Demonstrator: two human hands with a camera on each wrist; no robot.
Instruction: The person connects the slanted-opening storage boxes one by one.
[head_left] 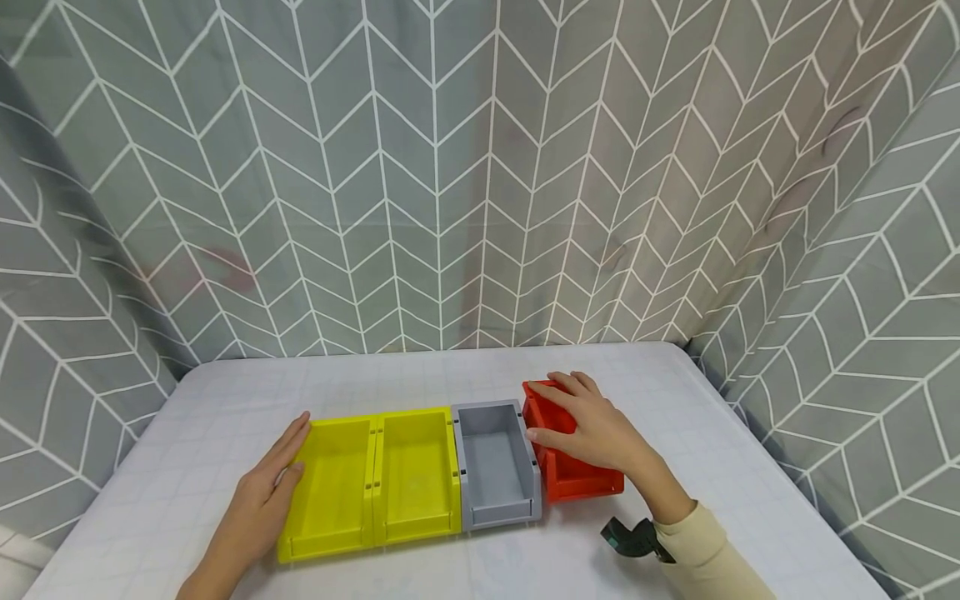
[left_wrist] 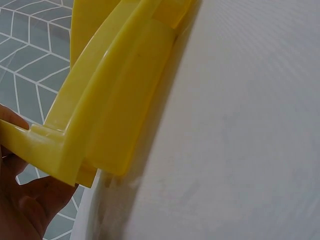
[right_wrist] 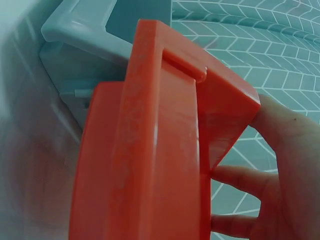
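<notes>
My left hand [head_left: 258,492] lies along the outer left wall of a yellow bin [head_left: 330,483], fingers straight and pointing away. In the left wrist view that bin's wall [left_wrist: 100,105] stands close to the fingers. A second yellow bin [head_left: 417,479] sits against the first one's right side, and a grey bin [head_left: 497,462] against the second. My right hand [head_left: 596,425] holds the red bin [head_left: 581,482], thumb at its left wall and fingers over the far part. The red bin stands turned at an angle, its far left corner close beside the grey bin.
The bins stand on a table with a white cloth [head_left: 420,575]. Behind the table hangs a grey curtain with white chevron lines [head_left: 465,208], and more of it flanks both sides. A black strap device [head_left: 637,537] is on the right wrist.
</notes>
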